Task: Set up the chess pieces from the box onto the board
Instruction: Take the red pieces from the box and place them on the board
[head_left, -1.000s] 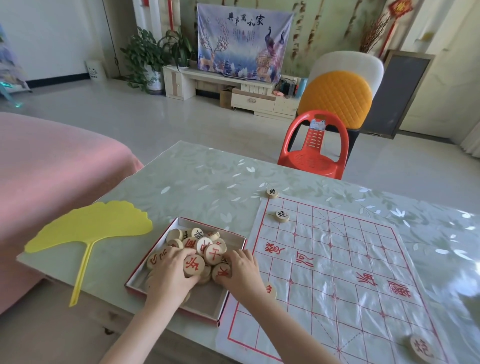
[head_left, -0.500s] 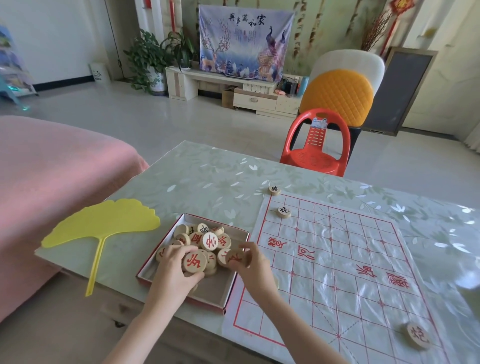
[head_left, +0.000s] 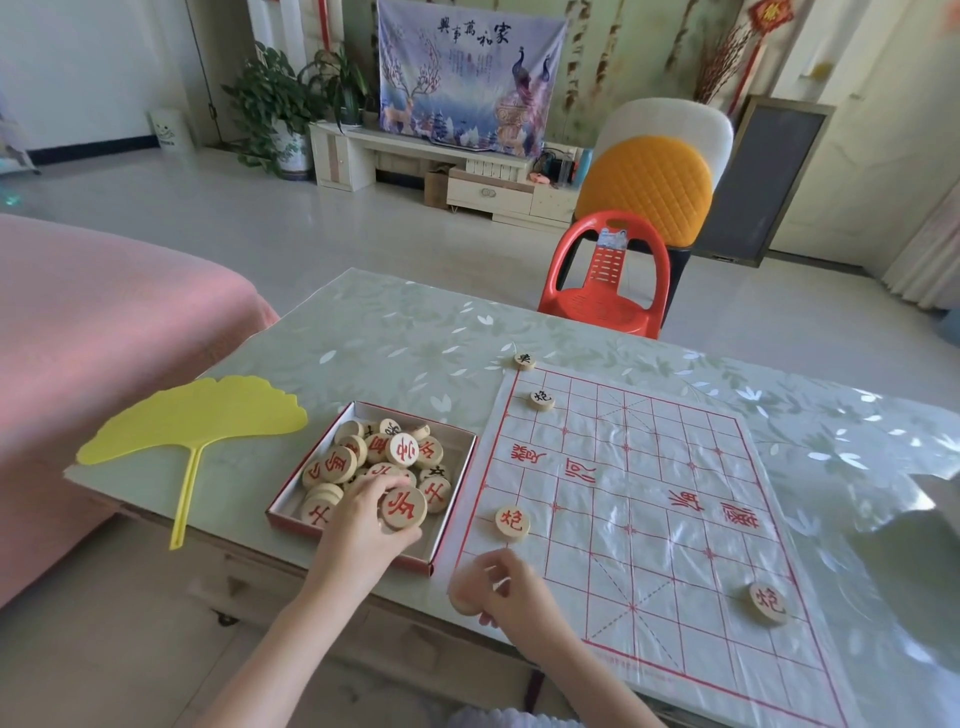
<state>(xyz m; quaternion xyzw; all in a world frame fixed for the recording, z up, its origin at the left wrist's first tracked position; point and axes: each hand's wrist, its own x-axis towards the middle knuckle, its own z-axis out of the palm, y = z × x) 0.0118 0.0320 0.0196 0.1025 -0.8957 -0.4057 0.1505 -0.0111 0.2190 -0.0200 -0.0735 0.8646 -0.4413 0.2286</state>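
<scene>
Tablecloth (head_left: 389, 338) of pale green leaves bears red-lined plastic board (head_left: 649, 525) beside red cardboard box (head_left: 437, 540); left hand (head_left: 358, 535) grips a red-lettered wooden disc (head_left: 403, 508) over it; right hand (head_left: 506, 587) curled at board's near corner, contents unclear.

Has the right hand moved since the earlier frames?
Yes. The right hand has left the box and come toward the person, to the board's near left corner, fingers curled round a piece.

The left grip (head_left: 359, 526) and right grip (head_left: 501, 587) end bare forearms; pale pleated cloth (head_left: 509, 721) shows below the table (head_left: 389, 338)'s near edge.
</scene>
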